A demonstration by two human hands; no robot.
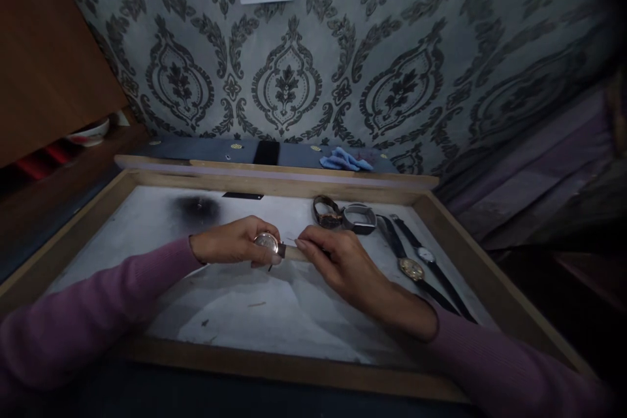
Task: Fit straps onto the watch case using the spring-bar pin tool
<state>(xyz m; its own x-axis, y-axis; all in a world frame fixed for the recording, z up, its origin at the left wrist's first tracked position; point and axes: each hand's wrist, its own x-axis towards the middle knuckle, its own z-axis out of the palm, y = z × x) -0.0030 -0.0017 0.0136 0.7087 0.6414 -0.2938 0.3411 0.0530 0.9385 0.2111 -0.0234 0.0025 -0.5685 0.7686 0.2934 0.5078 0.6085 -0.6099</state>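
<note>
A round wristwatch [266, 241] with a pale dial and a bright metal rim is pinched in my left hand [230, 241], its face turned up. From its right side a strap [294, 253], dark at the case and lighter further out, runs toward my right hand [345, 262]. The right fingers are closed, and a thin pin-like piece [290, 240] juts from their tips toward the watch. I cannot tell whether this piece is a tool or a loose pin. Part of the strap is hidden under the right fingers.
A wooden-framed tray [289, 356] with a white base lies beneath my hands. Toward its right lie a brown-strapped watch [327, 214], a grey watch [360, 219], a gold watch [411, 268] and a small white-dialled watch [425, 255]. Behind are a blue cloth [345, 159] and a dark phone-like slab [267, 153].
</note>
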